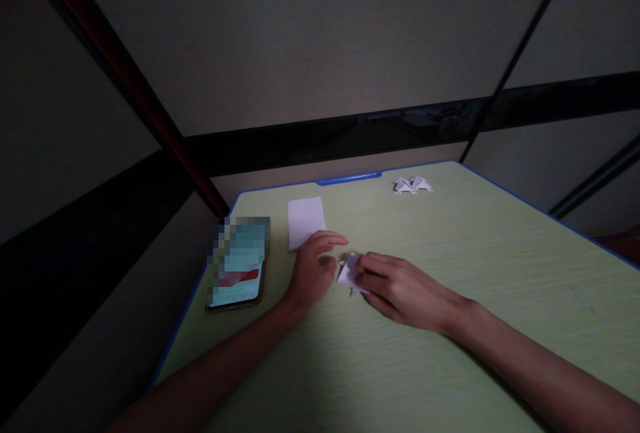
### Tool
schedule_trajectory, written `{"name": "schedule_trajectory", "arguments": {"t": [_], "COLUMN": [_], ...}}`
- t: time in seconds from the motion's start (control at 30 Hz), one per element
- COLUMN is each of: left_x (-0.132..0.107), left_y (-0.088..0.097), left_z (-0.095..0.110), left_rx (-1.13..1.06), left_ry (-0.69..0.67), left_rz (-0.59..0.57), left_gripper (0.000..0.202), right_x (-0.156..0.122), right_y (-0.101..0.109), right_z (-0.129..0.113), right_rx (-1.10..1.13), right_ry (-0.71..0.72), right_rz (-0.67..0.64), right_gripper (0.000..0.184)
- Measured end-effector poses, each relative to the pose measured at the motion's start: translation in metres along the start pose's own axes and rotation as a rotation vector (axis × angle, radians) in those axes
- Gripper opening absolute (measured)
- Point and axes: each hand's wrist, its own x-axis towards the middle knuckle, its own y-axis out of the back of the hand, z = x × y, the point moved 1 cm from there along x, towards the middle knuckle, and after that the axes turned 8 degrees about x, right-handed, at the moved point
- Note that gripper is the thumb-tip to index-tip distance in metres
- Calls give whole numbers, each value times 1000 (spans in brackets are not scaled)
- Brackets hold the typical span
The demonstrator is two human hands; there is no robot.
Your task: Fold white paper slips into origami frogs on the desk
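Note:
My right hand (400, 284) has its fingers closed on a small folded white paper figure (349, 273) at the middle of the table. Pointed paper tips stick out on its left and lower side; the rest is hidden under my fingers. Just left of the figure, my left hand (316, 266) holds nothing, its thumb and fingers apart and curved toward the paper. Behind that hand lies a stack or sheet of white paper (305, 218), its near corner partly covered by the hand.
A phone (239, 263) with its screen lit lies at the table's left side. Two folded paper figures (413, 185) stand side by side at the far right. The light green table (480, 233) has a blue rim with a blue handle (350, 179) at the back, close to a panelled wall.

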Motion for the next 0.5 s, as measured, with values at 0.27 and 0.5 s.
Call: {"name": "schedule_trajectory", "arguments": {"t": [0.27, 0.5], "left_x": [-5, -5], "left_y": [4, 9], "left_z": [7, 11], "left_rx": [165, 374], "left_ry": [-298, -436], "left_rz": [-342, -521], "left_gripper": [16, 14], "right_x": [-4, -5], "right_y": [12, 8], "right_z": [1, -5], "right_rx": [297, 199], "right_ry": [-105, -100], "right_rz": [-90, -76], "right_gripper": [18, 21]}}
